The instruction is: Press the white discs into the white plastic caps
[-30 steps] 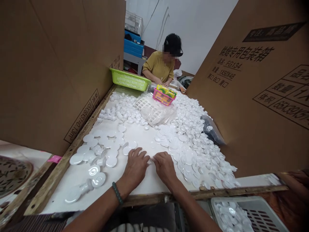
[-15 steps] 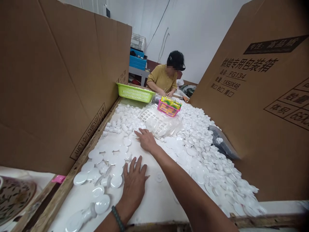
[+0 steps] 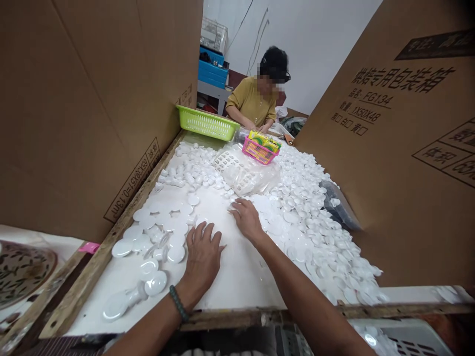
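Note:
My left hand (image 3: 203, 254) rests palm down on the white tabletop (image 3: 237, 282), fingers spread and slightly bent. Just left of it lie several glossy white round discs (image 3: 176, 254), some overlapping. My right hand (image 3: 247, 220) reaches farther forward, its fingers loosely curled and apart. Its fingertips are near the edge of a wide heap of small white round pieces (image 3: 311, 217); a small white piece is close to them, and I cannot tell whether they touch it. A clear plastic bag (image 3: 248, 175) with printed marks lies beyond the right hand.
Tall cardboard sheets (image 3: 393, 148) wall both sides. A green basket (image 3: 208, 123) and a pink basket (image 3: 259, 152) with yellow packets stand toward the back. A person (image 3: 256, 99) works at the far end. A light-coloured crate (image 3: 408, 336) sits below the front edge.
My right hand has moved to the right, away from the pieces at the left. My left hand stays beside the discs, its fingers more bent. The view has tipped down, showing the table's front edge.

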Motion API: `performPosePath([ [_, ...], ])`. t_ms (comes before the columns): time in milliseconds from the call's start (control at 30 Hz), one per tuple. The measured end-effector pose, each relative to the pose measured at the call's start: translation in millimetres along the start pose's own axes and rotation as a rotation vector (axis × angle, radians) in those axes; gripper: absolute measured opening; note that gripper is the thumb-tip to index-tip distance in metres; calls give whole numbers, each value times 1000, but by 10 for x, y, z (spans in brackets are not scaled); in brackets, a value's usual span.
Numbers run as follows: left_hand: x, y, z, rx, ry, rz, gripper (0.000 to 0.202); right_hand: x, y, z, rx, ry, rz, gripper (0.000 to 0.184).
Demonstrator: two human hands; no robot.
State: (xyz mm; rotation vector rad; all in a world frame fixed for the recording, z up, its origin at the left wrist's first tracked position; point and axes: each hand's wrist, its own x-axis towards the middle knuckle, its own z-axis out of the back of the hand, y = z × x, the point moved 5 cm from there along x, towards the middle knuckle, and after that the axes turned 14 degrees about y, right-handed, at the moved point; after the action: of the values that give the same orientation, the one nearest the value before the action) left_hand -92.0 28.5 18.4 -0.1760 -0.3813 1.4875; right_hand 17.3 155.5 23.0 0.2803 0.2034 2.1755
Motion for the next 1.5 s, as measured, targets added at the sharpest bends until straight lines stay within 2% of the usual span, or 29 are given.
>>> performPosePath([
  [67, 26, -93, 27, -42, 24, -44, 16, -135, -148, 94, 56, -62, -94, 20],
  [167, 80, -282, -18, -144, 128, -161, 15, -329, -364, 199, 92, -99, -229, 18],
  [300, 139, -453, -191, -256, 277, -247, 22, -627, -490, 304, 183, -127, -272, 18],
  [433, 169, -394, -333, -330, 292, -193, 27, -977, -360, 315, 270, -158, -205, 19],
  [567, 162, -294, -388, -389, 254, -154, 32, -1167, -91, 145, 282, -53, -84, 21],
  [733, 153, -255, -408, -467, 263, -132, 39, -1152, 127, 12, 162, 59, -3, 21],
  [933, 154, -245, -423, -491, 297, -104, 40, -1120, 194, -20, -22, 179, 34, 29],
  [1100, 158, -240, -451, -487, 296, -115, 39, -1090, 164, -44, 63, 144, 12, 28],
  [1267, 147, -244, -461, -431, 281, -147, 36, -1077, 208, -55, 89, 158, 76, 27],
  [1400, 141, -253, -443, -431, 295, -163, 31, -1084, 230, -46, 81, 147, 83, 29],
  [1500, 143, -248, -403, -465, 288, -165, 25, -1086, 219, -45, 167, 106, 55, 28],
])
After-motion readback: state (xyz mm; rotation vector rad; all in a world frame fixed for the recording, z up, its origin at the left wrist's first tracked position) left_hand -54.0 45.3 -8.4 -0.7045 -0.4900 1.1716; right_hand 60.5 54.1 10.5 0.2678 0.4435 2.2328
